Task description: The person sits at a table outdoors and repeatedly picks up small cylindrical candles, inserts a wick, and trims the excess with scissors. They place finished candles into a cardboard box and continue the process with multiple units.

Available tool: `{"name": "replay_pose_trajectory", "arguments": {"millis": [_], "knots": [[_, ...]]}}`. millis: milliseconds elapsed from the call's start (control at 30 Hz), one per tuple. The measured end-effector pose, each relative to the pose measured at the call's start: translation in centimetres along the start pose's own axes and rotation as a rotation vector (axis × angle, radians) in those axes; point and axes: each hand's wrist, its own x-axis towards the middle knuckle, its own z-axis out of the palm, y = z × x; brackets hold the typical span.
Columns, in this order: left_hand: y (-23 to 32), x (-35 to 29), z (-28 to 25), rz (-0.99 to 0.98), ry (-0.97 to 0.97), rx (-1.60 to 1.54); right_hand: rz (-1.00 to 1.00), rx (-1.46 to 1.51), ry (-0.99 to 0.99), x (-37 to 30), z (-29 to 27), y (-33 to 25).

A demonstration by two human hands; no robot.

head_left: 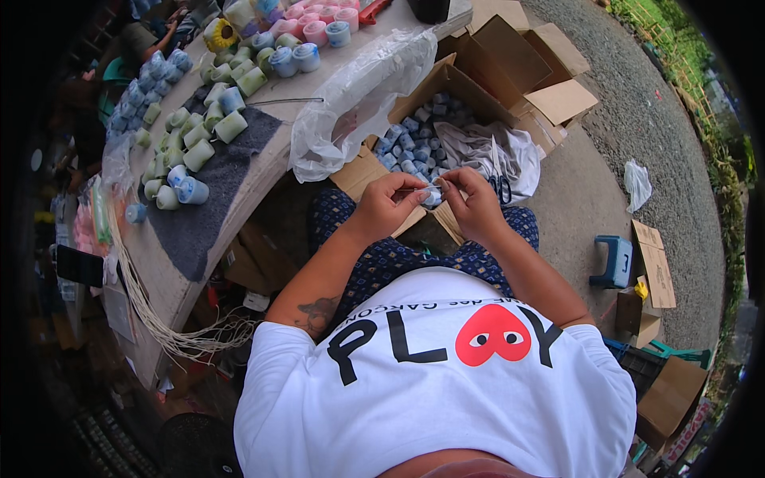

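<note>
My left hand (386, 205) and my right hand (473, 209) meet in front of me above my lap, the fingertips of both pinched close together. A thin pale strand (426, 189) runs between them, too small to tell its kind. Just below the fingertips shows a small blue-and-white piece (433, 197); whether I hold it or it lies in the box behind, I cannot tell. Beyond my hands, an open cardboard box (470, 80) holds many blue-and-white candles (409, 145). Scissors (500, 179) with dark handles rest on a pale cloth (522, 163) by my right hand.
On the table (267, 171) at left, green candles (198, 131) lie on a dark cloth (199, 231); pink candles (315, 32) stand farther back. A plastic bag (351, 103) hangs over its edge. Pale cords (151, 319) trail down at left. A blue stool (613, 261) stands at right.
</note>
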Motion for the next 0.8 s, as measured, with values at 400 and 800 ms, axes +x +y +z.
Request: {"name": "replay_pose_trajectory", "arguments": {"millis": [400, 800], "knots": [[-0.8, 0.2, 0.9, -0.114, 0.052, -0.454, 0.158, 0.485, -0.327, 0.3, -0.2, -1.2], [-0.9, -0.4, 1.7, -0.054, 0.009, -0.644, 0.180, 0.643, -0.296, 0.3, 0.6, -1.4]]}}
